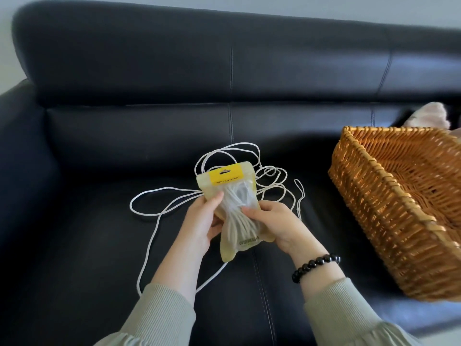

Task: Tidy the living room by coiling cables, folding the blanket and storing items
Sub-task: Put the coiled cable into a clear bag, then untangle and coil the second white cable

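Note:
A clear plastic pouch (pixel 230 188) with a yellow header holds a bundle of white cable. Both hands hold it above the sofa seat. My left hand (pixel 199 226) grips its left edge, thumb on the front. My right hand (pixel 274 223) pinches its right side near the middle. A long white cable (pixel 159 193) lies in loose tangled loops on the seat behind and below the pouch, one strand trailing toward my left sleeve.
A black leather sofa (pixel 149 71) fills the view. A woven wicker basket (pixel 374 208) sits on the seat at the right, tilted, its inside bare where visible. A pale pink fabric item (pixel 429 116) peeks out behind the basket.

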`<state>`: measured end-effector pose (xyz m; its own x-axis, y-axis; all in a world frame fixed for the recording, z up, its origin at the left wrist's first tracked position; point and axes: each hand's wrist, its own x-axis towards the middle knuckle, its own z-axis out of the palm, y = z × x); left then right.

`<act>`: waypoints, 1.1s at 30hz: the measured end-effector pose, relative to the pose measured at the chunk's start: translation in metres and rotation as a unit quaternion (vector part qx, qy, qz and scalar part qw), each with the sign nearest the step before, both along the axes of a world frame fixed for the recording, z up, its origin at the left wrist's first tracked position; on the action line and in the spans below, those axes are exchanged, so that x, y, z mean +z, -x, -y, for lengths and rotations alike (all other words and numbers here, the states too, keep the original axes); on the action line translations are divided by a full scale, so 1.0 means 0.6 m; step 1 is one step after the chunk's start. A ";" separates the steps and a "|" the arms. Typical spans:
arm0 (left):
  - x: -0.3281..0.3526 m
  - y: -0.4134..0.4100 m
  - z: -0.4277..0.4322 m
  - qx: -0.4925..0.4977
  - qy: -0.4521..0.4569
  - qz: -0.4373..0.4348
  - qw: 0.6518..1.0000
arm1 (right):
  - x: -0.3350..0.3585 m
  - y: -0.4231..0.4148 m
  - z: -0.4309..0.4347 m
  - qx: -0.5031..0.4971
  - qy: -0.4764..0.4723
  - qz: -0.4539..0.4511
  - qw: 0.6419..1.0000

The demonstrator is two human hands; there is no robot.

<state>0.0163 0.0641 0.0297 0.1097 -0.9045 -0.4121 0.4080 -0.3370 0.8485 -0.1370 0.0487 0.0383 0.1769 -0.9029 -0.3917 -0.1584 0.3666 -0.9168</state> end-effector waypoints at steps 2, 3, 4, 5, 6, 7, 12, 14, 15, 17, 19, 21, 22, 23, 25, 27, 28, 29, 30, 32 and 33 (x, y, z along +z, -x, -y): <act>0.001 0.011 -0.002 -0.013 -0.003 0.027 1.000 | 0.004 0.010 0.003 -0.057 -0.011 0.018 0.998; 0.001 0.017 -0.002 -0.010 -0.003 0.045 0.999 | 0.005 0.016 0.007 -0.087 -0.013 0.023 0.996; 0.002 0.023 -0.001 -0.006 -0.006 0.067 0.998 | 0.006 0.024 0.010 -0.116 -0.010 0.021 0.993; -0.001 0.028 0.000 -0.003 -0.012 0.090 0.996 | 0.007 0.032 0.014 -0.145 -0.005 0.013 0.989; -0.005 0.032 0.002 -0.004 -0.016 0.111 0.994 | 0.007 0.041 0.018 -0.173 0.001 0.006 0.985; -0.010 0.036 0.004 -0.008 -0.016 0.133 0.991 | 0.005 0.051 0.022 -0.198 0.007 -0.001 0.980; -0.032 0.061 0.019 -0.057 0.045 0.315 0.946 | -0.002 0.099 0.040 -0.256 0.023 -0.014 0.966; -0.037 0.087 0.026 -0.105 0.106 0.414 0.898 | -0.002 0.119 0.046 -0.278 0.018 0.010 0.960; -0.043 0.103 0.032 -0.132 0.136 0.467 0.863 | -0.002 0.130 0.048 -0.289 0.016 0.019 0.957; -0.056 0.130 0.043 -0.190 0.175 0.561 0.787 | 0.001 0.149 0.047 -0.300 0.023 0.017 0.954; -0.071 0.157 0.055 -0.242 0.178 0.620 0.725 | 0.005 0.172 0.044 -0.302 0.041 -0.012 0.952; -0.083 0.182 0.062 -0.272 0.188 0.661 0.674 | 0.007 0.193 0.040 -0.291 0.059 -0.049 0.954; -0.087 0.194 0.063 -0.282 0.202 0.680 0.647 | 0.007 0.202 0.038 -0.284 0.066 -0.071 0.954; -0.091 0.204 0.065 -0.291 0.219 0.695 0.620 | 0.007 0.208 0.037 -0.277 0.073 -0.095 0.953; -0.098 0.227 0.070 -0.314 0.251 0.716 0.571 | 0.004 0.223 0.038 -0.275 0.084 -0.143 0.947; -0.105 0.244 0.076 -0.345 0.263 0.719 0.543 | 0.002 0.234 0.040 -0.280 0.091 -0.170 0.940; -0.109 0.249 0.079 -0.356 0.259 0.724 0.532 | 0.000 0.240 0.040 -0.284 0.092 -0.178 0.938; -0.113 0.249 0.082 -0.359 0.246 0.735 0.521 | -0.002 0.242 0.041 -0.285 0.090 -0.184 0.936; -0.117 0.251 0.086 -0.354 0.227 0.750 0.511 | -0.005 0.249 0.042 -0.288 0.085 -0.191 0.935; -0.122 0.245 0.092 -0.329 0.165 0.777 0.511 | -0.009 0.256 0.046 -0.292 0.070 -0.200 0.933; -0.123 0.243 0.094 -0.318 0.137 0.782 0.519 | -0.013 0.258 0.049 -0.293 0.061 -0.202 0.933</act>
